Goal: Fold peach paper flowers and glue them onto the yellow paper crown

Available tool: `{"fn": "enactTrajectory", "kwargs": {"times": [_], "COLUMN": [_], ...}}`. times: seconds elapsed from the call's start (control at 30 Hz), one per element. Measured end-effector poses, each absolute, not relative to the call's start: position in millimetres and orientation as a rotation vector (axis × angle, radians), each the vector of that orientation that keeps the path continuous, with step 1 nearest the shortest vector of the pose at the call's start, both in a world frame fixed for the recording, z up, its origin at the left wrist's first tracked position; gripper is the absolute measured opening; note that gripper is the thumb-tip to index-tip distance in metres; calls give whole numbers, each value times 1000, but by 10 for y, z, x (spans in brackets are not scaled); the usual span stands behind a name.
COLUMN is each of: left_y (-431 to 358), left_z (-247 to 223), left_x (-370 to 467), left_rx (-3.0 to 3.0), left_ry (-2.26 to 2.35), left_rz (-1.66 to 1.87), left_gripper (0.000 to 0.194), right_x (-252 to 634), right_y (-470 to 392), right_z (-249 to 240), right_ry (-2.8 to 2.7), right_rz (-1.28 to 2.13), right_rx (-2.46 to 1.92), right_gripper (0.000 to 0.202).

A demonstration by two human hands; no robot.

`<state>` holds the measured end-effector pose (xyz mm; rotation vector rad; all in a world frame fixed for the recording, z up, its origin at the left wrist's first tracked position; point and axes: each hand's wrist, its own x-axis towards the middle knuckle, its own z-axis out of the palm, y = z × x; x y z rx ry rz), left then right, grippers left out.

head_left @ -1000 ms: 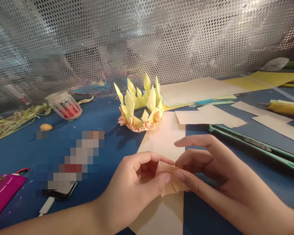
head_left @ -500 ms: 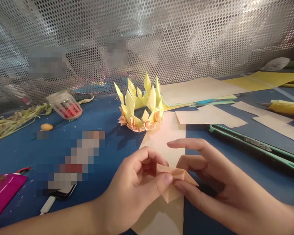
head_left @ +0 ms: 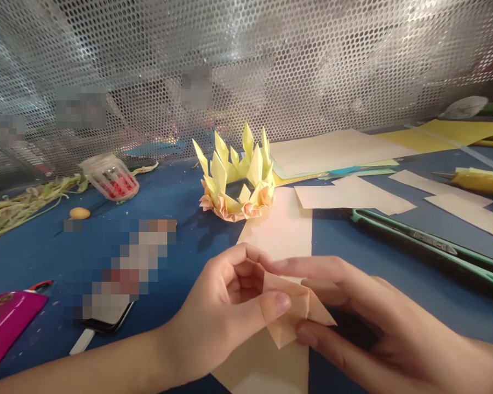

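A small folded piece of peach paper [head_left: 292,311] sits between my two hands, with creased flaps and pointed corners. My left hand [head_left: 224,306] pinches it from the left, thumb on the near face and fingers curled behind. From the right, my right hand [head_left: 370,323] holds the other side, its thumb at the lower edge and its index fingertip near the top corner; the remaining fingers are partly hidden behind the paper. Beneath both hands lies a long peach paper strip [head_left: 277,232]. On the strip's far end stands a folded paper crown [head_left: 219,183] with yellow spikes and peach flowers around its base.
Right of the strip lie peach paper pieces [head_left: 353,194] and a green-and-black pen-like case [head_left: 431,243]. A phone [head_left: 110,317], a magenta pouch [head_left: 14,323], a tilted jar [head_left: 110,178] and a small egg-shaped object [head_left: 79,213] are to the left. Perforated metal mesh [head_left: 296,71] rises behind.
My right index finger has come down from its raised position to the top of the folded paper. The paper has tilted slightly, its lower tip a little nearer me.
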<state>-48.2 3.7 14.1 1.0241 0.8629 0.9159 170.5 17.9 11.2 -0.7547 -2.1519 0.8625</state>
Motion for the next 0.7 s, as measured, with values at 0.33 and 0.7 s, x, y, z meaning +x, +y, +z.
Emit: {"fn": "enactTrajectory", "kwargs": {"times": [0.33, 0.7], "left_y": [107, 130], "left_z": [198, 186], "left_x": [-481, -499], "left_rx": [1038, 974], "left_ry": [951, 818], "left_rz": [881, 821], "left_gripper": [19, 27], "right_x": [1692, 1730], "right_y": [210, 222], "right_z": [128, 67], "right_ry": [-2179, -2199], "right_rz": [728, 640], "right_rx": [-697, -555], "right_gripper": [40, 40]}}
